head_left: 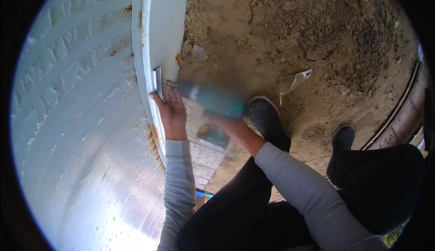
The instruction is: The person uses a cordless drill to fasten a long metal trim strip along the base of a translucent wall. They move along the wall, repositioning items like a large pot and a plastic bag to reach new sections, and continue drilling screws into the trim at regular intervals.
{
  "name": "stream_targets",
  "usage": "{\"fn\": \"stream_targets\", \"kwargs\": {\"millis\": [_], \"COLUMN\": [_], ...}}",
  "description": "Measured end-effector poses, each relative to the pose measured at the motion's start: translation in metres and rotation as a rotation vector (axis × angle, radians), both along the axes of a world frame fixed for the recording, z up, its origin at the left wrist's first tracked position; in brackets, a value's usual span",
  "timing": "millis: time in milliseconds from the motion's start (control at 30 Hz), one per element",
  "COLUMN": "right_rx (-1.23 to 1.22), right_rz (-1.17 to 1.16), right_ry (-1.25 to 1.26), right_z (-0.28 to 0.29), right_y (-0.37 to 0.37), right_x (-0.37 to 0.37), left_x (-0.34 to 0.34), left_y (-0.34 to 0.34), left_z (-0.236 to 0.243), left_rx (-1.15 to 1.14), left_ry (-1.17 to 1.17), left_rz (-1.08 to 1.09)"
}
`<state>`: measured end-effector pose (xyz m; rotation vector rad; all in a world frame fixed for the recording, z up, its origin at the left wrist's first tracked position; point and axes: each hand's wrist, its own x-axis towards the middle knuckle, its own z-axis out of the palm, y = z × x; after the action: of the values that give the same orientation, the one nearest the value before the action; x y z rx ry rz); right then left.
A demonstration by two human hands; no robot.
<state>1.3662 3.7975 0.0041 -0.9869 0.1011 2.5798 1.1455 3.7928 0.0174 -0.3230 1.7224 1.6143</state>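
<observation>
My right hand (225, 122) is wrapped round the grip of a teal and black cordless drill (217, 100), which is smeared by motion. Its battery base (214, 136) shows below the hand, and its nose points left at the panel edge. At that edge a short shiny metal strip (157, 82) stands against the pale rim (146, 47). My left hand (173, 115), palm up, has the strip's lower end between the thumb and the straight fingers. Those fingertips lie close to the drill's blurred tip. Whether a screw sits there I cannot make out.
A large curved, silvery sheet panel (81, 129) with rust spots fills the left. Bare soil (326, 33) with a torn scrap (295, 84) lies beyond my dark shoes (265, 115). A stone-patterned sheet (199, 160) lies under my arms. Pipes (398, 119) curve along the right.
</observation>
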Motion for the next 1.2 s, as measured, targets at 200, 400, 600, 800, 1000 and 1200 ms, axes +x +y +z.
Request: {"fn": "stream_targets", "kwargs": {"millis": [200, 400, 600, 800, 1000, 1200], "right_rx": [0.015, -0.026, -0.026, -0.021, 0.013, 0.101], "right_rz": [0.012, 0.029, 0.044, 0.032, 0.049, 0.177], "right_ry": [-0.032, -0.062, -0.083, -0.076, -0.052, 0.044], "right_z": [0.001, 0.002, 0.0, -0.001, -0.001, -0.007], "right_y": [0.004, 0.007, 0.009, 0.01, 0.009, -0.006], "right_x": [-0.004, -0.009, -0.009, -0.011, -0.011, -0.018], "left_x": [0.001, 0.001, -0.005, -0.003, -0.004, -0.002], "left_y": [0.002, 0.001, -0.002, -0.001, -0.002, -0.004], "left_z": [0.002, 0.0, -0.001, -0.001, -0.004, -0.002], "left_rx": [0.004, 0.023, 0.03, 0.018, 0.0, 0.092], "left_ry": [0.001, -0.002, -0.031, -0.003, 0.006, -0.073], "left_rz": [-0.007, -0.006, -0.016, -0.018, -0.055, -0.123]}}
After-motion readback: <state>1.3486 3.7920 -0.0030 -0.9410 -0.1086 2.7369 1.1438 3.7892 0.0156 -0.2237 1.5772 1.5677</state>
